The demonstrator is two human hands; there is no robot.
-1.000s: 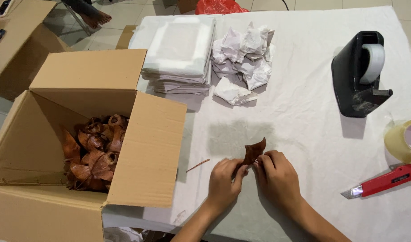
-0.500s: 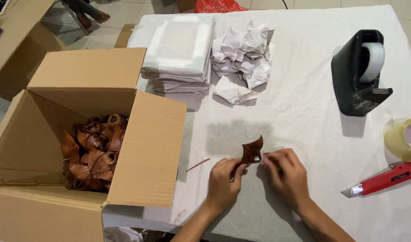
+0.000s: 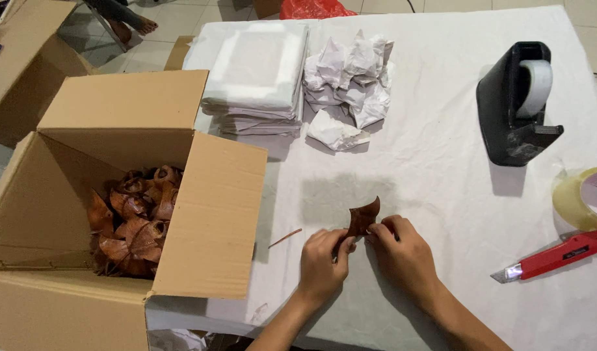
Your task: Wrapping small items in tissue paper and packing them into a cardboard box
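A small brown leaf-shaped piece (image 3: 363,218) stands up from the white cloth near the front middle. My left hand (image 3: 323,263) pinches its lower left side. My right hand (image 3: 402,253) grips its right base with thumb and fingers. Both hands rest low on the cloth-covered table (image 3: 428,162). To the left, an open cardboard box (image 3: 136,188) holds several similar brown pieces (image 3: 136,221). A thin brown sliver (image 3: 284,238) lies on the cloth between the box and my left hand.
A stack of white paper sheets (image 3: 256,71) and crumpled white paper (image 3: 350,81) lie at the back. A black tape dispenser (image 3: 516,104), a roll of clear tape (image 3: 584,198) and a red utility knife (image 3: 552,255) sit at the right. Another cardboard box (image 3: 19,58) stands far left.
My right hand had drawn slightly away from the brown piece half a second ago and now is back at its base. The left hand has kept its hold.
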